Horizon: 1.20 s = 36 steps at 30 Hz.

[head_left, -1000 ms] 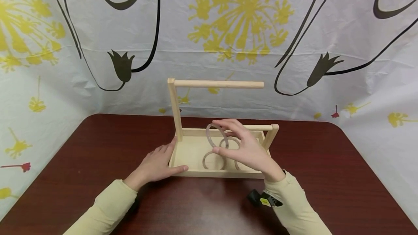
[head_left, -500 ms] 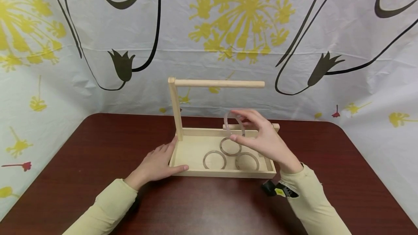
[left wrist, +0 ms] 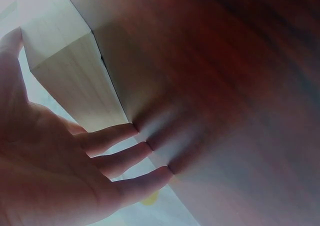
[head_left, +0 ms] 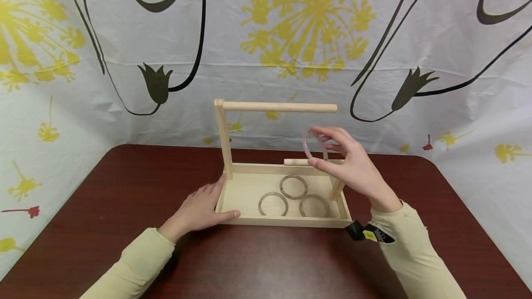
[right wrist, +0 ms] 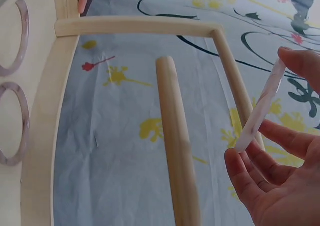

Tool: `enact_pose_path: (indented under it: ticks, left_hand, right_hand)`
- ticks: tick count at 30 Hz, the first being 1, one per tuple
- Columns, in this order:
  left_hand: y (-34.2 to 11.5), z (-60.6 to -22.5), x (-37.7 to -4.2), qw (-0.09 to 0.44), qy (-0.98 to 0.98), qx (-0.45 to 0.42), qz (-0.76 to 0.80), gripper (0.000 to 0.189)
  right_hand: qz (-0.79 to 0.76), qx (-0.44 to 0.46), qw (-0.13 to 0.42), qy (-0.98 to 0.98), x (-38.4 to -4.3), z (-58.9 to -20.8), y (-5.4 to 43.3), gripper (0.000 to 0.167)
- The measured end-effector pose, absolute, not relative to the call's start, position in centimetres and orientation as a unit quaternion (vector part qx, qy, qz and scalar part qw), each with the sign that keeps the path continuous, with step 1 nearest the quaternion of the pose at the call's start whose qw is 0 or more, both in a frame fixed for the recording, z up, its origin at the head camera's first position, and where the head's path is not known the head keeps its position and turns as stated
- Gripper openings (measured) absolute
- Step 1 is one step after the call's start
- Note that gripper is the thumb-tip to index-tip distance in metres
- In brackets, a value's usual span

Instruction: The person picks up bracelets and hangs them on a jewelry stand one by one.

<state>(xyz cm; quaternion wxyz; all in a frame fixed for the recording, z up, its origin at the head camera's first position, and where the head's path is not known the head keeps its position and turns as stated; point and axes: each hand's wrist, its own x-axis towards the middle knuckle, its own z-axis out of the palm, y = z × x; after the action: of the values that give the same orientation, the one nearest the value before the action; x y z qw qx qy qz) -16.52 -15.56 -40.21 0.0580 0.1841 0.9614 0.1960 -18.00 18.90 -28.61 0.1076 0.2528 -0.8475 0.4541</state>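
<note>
A pale, translucent bangle [right wrist: 261, 106] is pinched between the thumb and fingertips of my right hand [head_left: 353, 166]. It is raised over the right half of a light wooden tray [head_left: 282, 221]. Close to it is the free end of the short lower bar [head_left: 296, 162], partly covered by that hand in the head view. My left hand [head_left: 198, 209] rests against the tray's left end, thumb over the front rim and fingers straight along the side. Inside the tray lie a front-left bangle [head_left: 287, 204], a rear bangle [head_left: 293, 197] and a front-right bangle [head_left: 314, 195].
From the tray's left end rises a tall post [head_left: 223, 140] carrying a long upper bar [head_left: 278, 106] that points right. All this stands on a dark red-brown table [head_left: 266, 262]. Behind hangs a white cloth [head_left: 224, 22] with yellow and dark flower prints.
My right hand has moved right and upward with the bangle, from over the tray's middle to near the lower bar's free end. The left hand has stayed put.
</note>
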Motion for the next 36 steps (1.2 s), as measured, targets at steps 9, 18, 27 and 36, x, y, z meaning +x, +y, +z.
enact_pose_path:
  ticks: [9, 18, 27, 36]
  left_hand:
    - [-15.6, -40.3, -16.6, 0.057, 0.961, 0.188, 0.194, 0.105]
    - [-15.5, -40.0, -16.5, 0.056, 0.961, 0.188, 0.196, 0.105]
    - [-15.5, -40.0, -16.5, 0.056, 0.960, 0.189, 0.199, 0.105]
    - [-15.5, -40.1, -16.5, 0.053, 0.960, 0.190, 0.199, 0.104]
  right_hand:
    - [0.483, 0.247, 0.136, -0.829, -18.3, -27.7, 20.1, 0.058]
    - [0.483, 0.230, 0.168, -0.828, -18.6, -26.7, 21.2, 0.057]
    - [0.468, 0.209, 0.181, -0.839, -19.3, -26.1, 21.9, 0.057]
    - [0.461, 0.186, 0.181, -0.849, -20.2, -25.7, 22.0, 0.058]
